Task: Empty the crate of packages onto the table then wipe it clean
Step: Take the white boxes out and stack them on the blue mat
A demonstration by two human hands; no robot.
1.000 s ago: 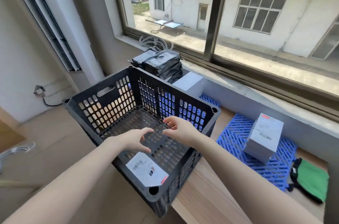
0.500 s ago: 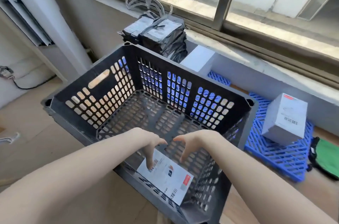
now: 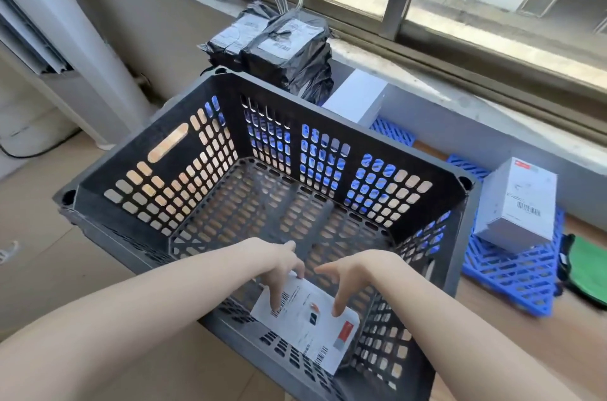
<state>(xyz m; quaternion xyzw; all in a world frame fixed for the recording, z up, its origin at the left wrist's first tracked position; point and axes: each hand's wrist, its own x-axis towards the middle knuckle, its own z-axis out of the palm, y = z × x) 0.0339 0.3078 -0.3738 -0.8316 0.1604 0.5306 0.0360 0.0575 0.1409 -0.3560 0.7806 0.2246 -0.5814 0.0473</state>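
Observation:
A black slotted crate (image 3: 430, 167) stands in front of me on the wooden table's left end. One flat white package (image 3: 315, 328) with barcodes lies against its near wall. Both my hands reach down inside the crate. My left hand (image 3: 279, 266) has its fingers pointing down onto the package's upper left part. My right hand (image 3: 348, 276) has its fingers spread and pointing down onto the package's upper right part. Neither hand grips it. Black wrapped packages (image 3: 282, 46) sit stacked behind the crate, and a white box (image 3: 515, 203) stands to the right.
A blue plastic grid mat (image 3: 512, 279) lies under the white box, with a green cloth (image 3: 588, 272) at the far right edge. Another white box (image 3: 358, 101) stands behind the crate by the window ledge (image 3: 460, 98). The floor lies to the left.
Both hands have dropped from above the crate floor down to the white package at the near wall. The view has tilted down and closer to the crate.

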